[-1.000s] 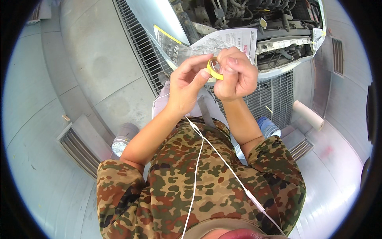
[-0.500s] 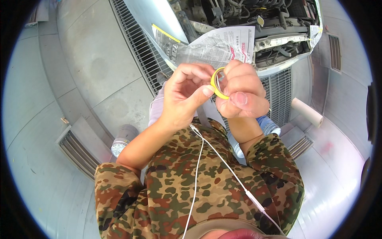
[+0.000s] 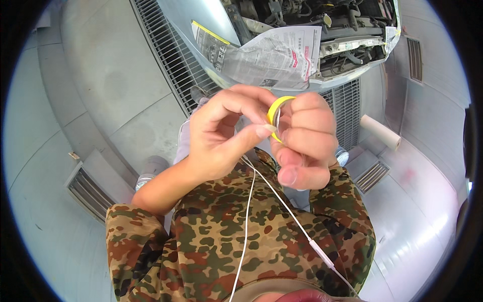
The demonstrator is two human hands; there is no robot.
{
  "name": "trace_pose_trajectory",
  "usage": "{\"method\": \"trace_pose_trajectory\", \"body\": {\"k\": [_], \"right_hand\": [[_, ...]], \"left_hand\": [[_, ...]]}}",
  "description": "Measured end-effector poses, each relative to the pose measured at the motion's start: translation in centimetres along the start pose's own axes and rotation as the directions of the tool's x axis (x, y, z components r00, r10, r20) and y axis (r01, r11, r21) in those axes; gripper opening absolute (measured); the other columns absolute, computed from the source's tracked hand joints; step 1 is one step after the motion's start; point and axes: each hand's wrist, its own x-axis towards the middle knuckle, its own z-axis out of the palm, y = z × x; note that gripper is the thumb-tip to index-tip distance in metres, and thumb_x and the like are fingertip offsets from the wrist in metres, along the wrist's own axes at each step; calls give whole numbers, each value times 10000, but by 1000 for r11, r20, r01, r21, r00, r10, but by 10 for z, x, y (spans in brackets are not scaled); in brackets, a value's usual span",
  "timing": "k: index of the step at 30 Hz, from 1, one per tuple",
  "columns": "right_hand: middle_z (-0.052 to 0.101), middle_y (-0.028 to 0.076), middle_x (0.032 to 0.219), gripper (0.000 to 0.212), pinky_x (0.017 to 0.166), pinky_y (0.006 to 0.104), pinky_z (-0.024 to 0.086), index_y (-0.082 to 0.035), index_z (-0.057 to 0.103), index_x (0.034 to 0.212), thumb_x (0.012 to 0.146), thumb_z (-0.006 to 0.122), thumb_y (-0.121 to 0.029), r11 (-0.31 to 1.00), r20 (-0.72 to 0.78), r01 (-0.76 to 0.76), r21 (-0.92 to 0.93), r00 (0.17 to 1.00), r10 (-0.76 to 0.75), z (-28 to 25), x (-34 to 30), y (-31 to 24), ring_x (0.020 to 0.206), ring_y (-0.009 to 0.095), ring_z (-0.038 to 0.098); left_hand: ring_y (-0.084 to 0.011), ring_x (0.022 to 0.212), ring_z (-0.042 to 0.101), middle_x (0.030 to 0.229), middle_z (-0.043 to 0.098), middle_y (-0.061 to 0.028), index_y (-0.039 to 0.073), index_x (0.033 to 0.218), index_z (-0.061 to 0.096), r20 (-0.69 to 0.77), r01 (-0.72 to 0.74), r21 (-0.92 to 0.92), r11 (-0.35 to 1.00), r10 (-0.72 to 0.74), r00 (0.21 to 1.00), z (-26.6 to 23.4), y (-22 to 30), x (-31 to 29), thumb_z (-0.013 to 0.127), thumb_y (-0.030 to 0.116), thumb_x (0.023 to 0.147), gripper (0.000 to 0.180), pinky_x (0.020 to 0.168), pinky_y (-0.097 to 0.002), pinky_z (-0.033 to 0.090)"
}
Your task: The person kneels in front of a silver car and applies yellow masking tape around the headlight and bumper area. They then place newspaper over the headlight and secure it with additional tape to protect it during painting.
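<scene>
Between my hands, in front of my chest, is a thin roll of yellow masking tape (image 3: 275,111). My right hand (image 3: 307,136) is closed on the roll, its fingers curled at the ring's right side. With thumb and fingertips my left hand (image 3: 229,123) pinches the left edge of the same roll. Whether a loose end of tape is between those fingertips I cannot tell. Beyond my hands, a printed newspaper sheet (image 3: 266,58) lies over the front of a light-coloured car (image 3: 193,20), with a strip of yellow tape (image 3: 211,32) along its upper left edge.
The car's engine bay (image 3: 322,25) is exposed at the top. Floor grates (image 3: 163,48) run beside and below the car. A pale cardboard-like roll (image 3: 381,132) lies at the right, and a round container (image 3: 151,168) stands by my left elbow. A white earphone cord (image 3: 289,216) hangs down my front.
My right hand has turned and lowered slightly, its thumb now pointing down, and the tape roll has tilted with it. My left hand has come a little nearer, still pinching the roll.
</scene>
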Motion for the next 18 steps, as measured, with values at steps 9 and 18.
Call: {"method": "trace_pose_trajectory", "body": {"k": [9, 18], "right_hand": [[518, -45, 876, 107, 584, 280, 465, -275, 659, 1185, 1096, 624, -227, 998, -50, 1, -58, 999, -3, 16, 8, -8, 714, 122, 496], [505, -26, 870, 92, 587, 290, 472, -259, 658, 1178, 1103, 611, -236, 1000, -58, -6, 22, 998, 8, 24, 12, -6, 707, 131, 488]], "left_hand": [[-252, 1205, 697, 1290, 684, -189, -7, 1231, 575, -55, 58, 0, 998, -58, 997, 0, 11, -14, 806, -62, 899, 408, 1067, -415, 559], [-246, 1173, 720, 1228, 721, -188, -19, 1405, 554, -20, -34, -38, 999, 33, 999, -12, 12, -7, 864, -50, 847, 639, 1005, -383, 588]]}}
